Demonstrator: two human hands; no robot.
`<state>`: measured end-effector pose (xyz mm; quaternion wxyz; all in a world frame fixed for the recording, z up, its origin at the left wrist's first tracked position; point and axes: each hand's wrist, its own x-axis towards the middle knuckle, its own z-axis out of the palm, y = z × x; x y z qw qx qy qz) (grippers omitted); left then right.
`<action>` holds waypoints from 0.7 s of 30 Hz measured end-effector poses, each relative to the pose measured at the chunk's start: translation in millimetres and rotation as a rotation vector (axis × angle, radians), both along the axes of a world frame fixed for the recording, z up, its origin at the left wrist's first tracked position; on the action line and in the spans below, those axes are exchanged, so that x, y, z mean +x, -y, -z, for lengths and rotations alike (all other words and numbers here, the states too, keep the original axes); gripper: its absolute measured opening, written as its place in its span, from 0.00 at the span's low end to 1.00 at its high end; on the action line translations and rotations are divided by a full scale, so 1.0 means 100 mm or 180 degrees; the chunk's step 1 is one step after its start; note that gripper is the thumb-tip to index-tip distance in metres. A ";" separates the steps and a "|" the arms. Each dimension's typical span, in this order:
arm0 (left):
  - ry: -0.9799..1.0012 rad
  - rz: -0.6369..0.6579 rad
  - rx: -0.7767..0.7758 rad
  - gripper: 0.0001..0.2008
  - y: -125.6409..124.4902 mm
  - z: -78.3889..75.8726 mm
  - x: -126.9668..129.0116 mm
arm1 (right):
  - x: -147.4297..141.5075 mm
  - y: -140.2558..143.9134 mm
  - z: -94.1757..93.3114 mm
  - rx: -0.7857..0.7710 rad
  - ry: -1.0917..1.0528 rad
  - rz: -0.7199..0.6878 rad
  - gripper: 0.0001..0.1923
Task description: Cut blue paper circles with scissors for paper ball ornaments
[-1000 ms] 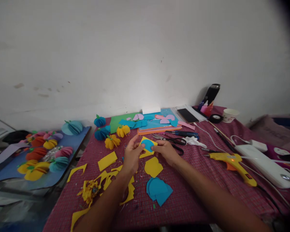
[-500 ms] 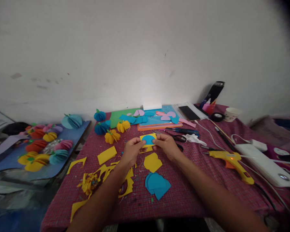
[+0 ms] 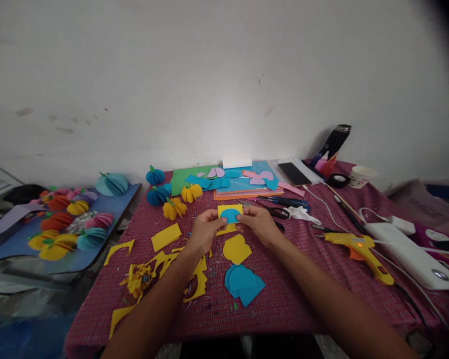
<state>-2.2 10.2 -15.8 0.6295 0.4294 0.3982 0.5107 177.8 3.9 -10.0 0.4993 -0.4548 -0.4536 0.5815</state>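
View from my head, looking down on the bench [image 3: 292, 294], which is covered with a red checked cloth. My left hand [image 3: 204, 233] and my right hand [image 3: 260, 224] meet above the middle of the bench. Between them I hold a yellow paper piece [image 3: 230, 209] with a blue paper circle [image 3: 230, 216] laid against its front; the fingers of each hand are closed narrowly on 1 side edge of this pair, the left on the left edge, the right on the right edge. The pair sits just above the cloth, upright and facing me.

Just below my hands lies a yellow cut shape [image 3: 236, 249], and nearer to me a stack of blue circles [image 3: 244, 284]. Yellow offcuts [image 3: 164, 264] are scattered to the left, beside a yellow rectangle [image 3: 166, 237]. Behind my hands lie black scissors [image 3: 275, 213], a pile of coloured sheets [image 3: 239, 183] and small paper pumpkins [image 3: 174, 208] in yellow and blue. To the right a yellow glue gun [image 3: 361, 249] rests on the cloth, near a white power strip [image 3: 411, 257]. Further back are a phone [image 3: 294, 174], a black bottle [image 3: 336, 139] and a paper cup [image 3: 361, 176]. A blue board [image 3: 97, 249] left of the bench carries more paper pumpkins.
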 end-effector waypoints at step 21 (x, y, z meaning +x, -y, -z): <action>0.0027 -0.0099 -0.0244 0.15 0.00 -0.08 0.00 | 0.00 -0.02 0.01 -0.0114 -0.0190 0.0053 0.15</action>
